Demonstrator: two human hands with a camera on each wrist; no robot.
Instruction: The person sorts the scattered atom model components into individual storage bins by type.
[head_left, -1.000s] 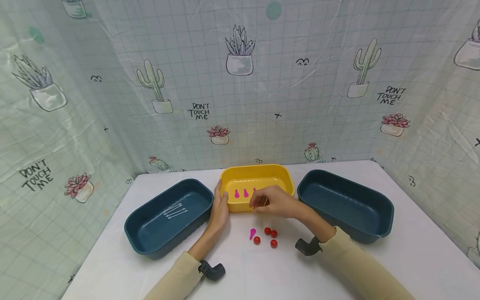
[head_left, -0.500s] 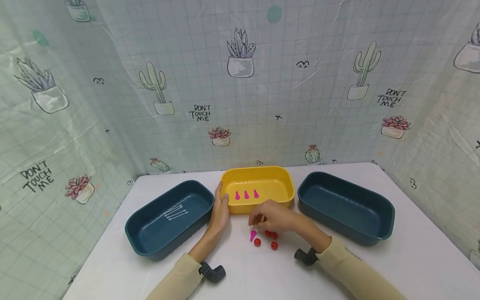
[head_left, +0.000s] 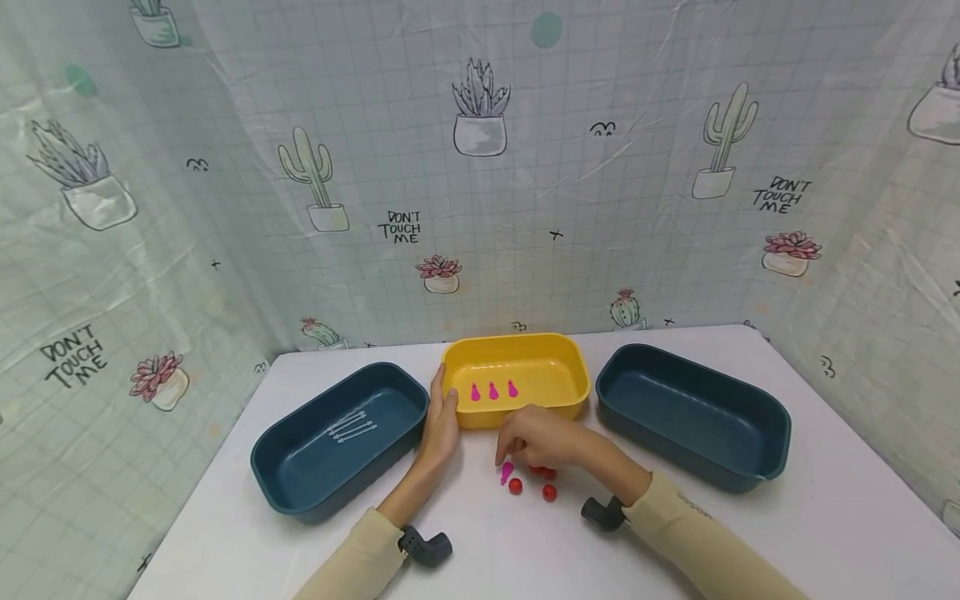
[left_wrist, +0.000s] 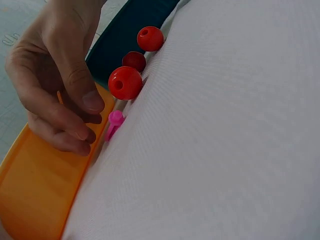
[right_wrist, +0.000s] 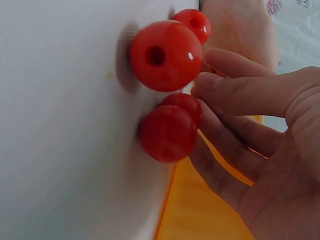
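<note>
My left hand [head_left: 438,429] rests along the left end of the yellow bin [head_left: 551,379], fingers straight against its outer wall and thumb by the near corner. Low over the table in front of that bin is my right hand [head_left: 543,437], fingers loosely bent and nothing between them. Its fingertips are just above a small pink pear-shaped piece [head_left: 507,472], seen in the left wrist view as a pink piece [left_wrist: 115,119] with a round head and narrow tail. Several red beads [head_left: 550,492] with holes lie around it, two partly hidden under the hand. Three similar pink pieces [head_left: 493,391] stand inside the bin.
At the left, a dark blue bin [head_left: 300,479] holds several thin white rods [head_left: 351,427]. Another dark blue bin [head_left: 697,417] stands at the right, beside my right forearm. A patterned curtain [head_left: 510,208] closes off the back and sides of the white table [head_left: 480,550].
My right hand has come down from the yellow bin's front edge toward the loose pink piece, uncovering the third piece in the bin. The left hand stays against the bin.
</note>
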